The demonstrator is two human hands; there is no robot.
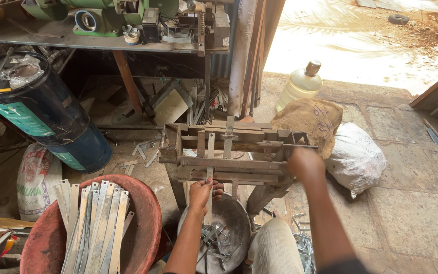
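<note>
Red basin of metal strips (97, 228) crowds the left, burlap sack (310, 119) blocks the right; stone floor (411, 203) lies open

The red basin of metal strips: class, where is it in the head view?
The red basin sits lower left, below the blue drum, left of the left hand.

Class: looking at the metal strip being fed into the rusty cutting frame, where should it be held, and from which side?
Hold the metal strip at its near, lower end, where the left hand already is, coming from below. It is long, flat and points into the frame, so only that end stays free.
</note>
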